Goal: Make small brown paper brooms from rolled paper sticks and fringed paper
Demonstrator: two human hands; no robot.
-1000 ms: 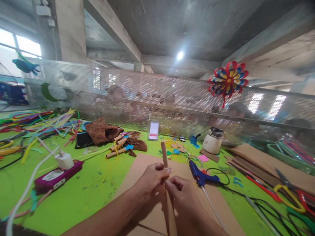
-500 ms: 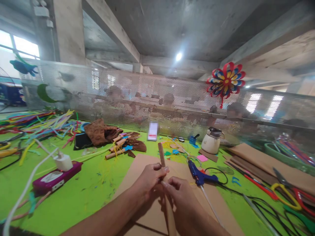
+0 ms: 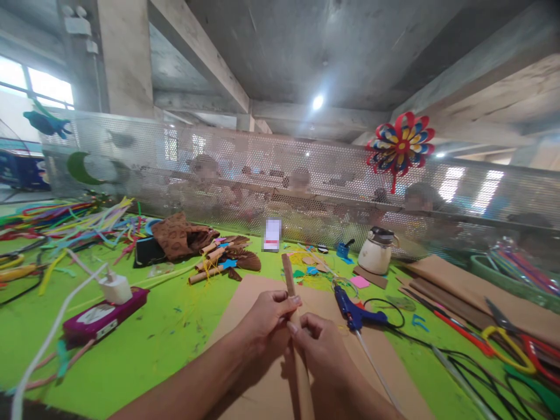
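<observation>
A long, narrow brown paper roll (image 3: 303, 382) runs away from me between my hands, its flat far end sticking up past my fingers. My left hand (image 3: 265, 321) pinches it near the far end with thumb and fingers. Just below, the thumb and fingers of my right hand (image 3: 321, 341) are closed on the same roll. Both hands are above a large sheet of brown paper (image 3: 245, 294). To the right of my hands lies a blue glue gun (image 3: 354, 309) with a pale glue stick in its back.
On the left stand a purple power strip (image 3: 105, 318) and a pile of coloured strips (image 3: 96, 221). Finished-looking paper rolls (image 3: 214, 268) lie mid-left. At right are scissors (image 3: 510, 347), black cables, folded brown paper (image 3: 464, 286) and a cream jug (image 3: 375, 252). A perforated screen (image 3: 245, 169) stands behind.
My hands keep their hold on the paper roll, almost unmoved. The view has shifted a little, so things on the left appear slightly further right.
</observation>
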